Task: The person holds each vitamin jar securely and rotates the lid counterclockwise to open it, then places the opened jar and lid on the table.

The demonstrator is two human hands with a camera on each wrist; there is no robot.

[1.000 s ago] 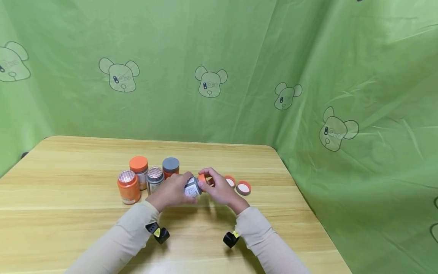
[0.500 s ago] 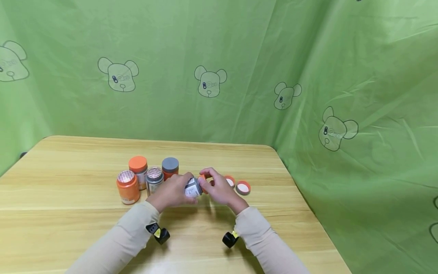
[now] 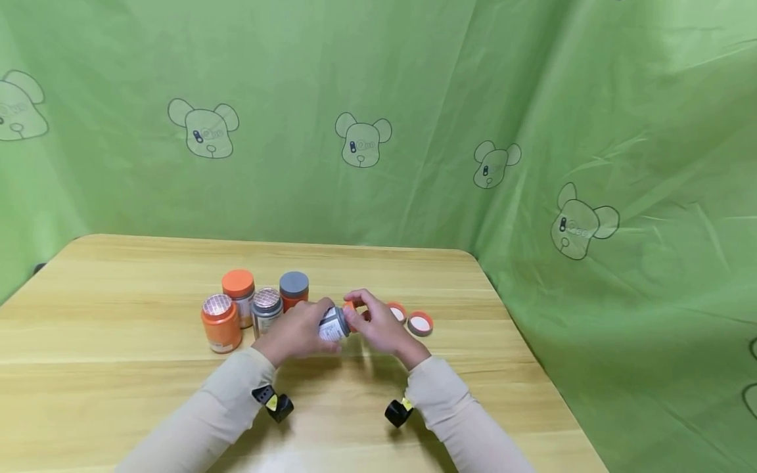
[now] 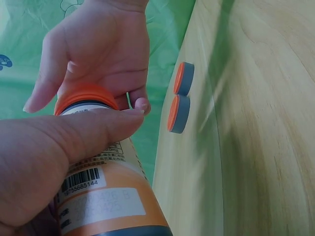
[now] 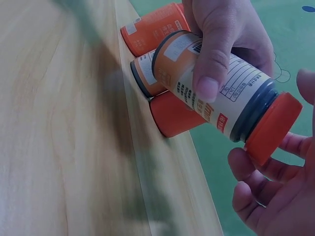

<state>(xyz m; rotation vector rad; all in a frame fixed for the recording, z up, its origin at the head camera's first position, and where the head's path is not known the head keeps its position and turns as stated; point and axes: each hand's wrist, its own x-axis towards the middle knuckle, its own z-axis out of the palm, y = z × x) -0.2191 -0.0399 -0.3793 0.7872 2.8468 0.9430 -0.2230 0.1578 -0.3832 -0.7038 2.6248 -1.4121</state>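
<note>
My left hand (image 3: 303,328) grips a plastic bottle (image 5: 197,83), tilted on its side above the table, its neck towards my right hand (image 3: 383,323). The bottle has a pale label, an orange lower band and a dark grey neck. An orange lid (image 5: 273,129) sits on that neck. Fingers of my right hand curl round the lid's edge; in both wrist views its thumb stands apart from the lid. My left thumb (image 4: 106,129) presses along the label. Part of the bottle is hidden behind my left hand in the head view.
Left of my hands stand an orange jar (image 3: 222,332) and a grey jar (image 3: 264,320), both foil-sealed. Behind them are an orange-lidded jar (image 3: 239,284) and a grey-lidded orange jar (image 3: 294,286). Two lids (image 3: 420,324) lie inside-up to the right on the wooden table (image 3: 355,420).
The right thumb and fingers have shifted slightly about the orange lid. Bottle, left hand and the other jars keep their places.
</note>
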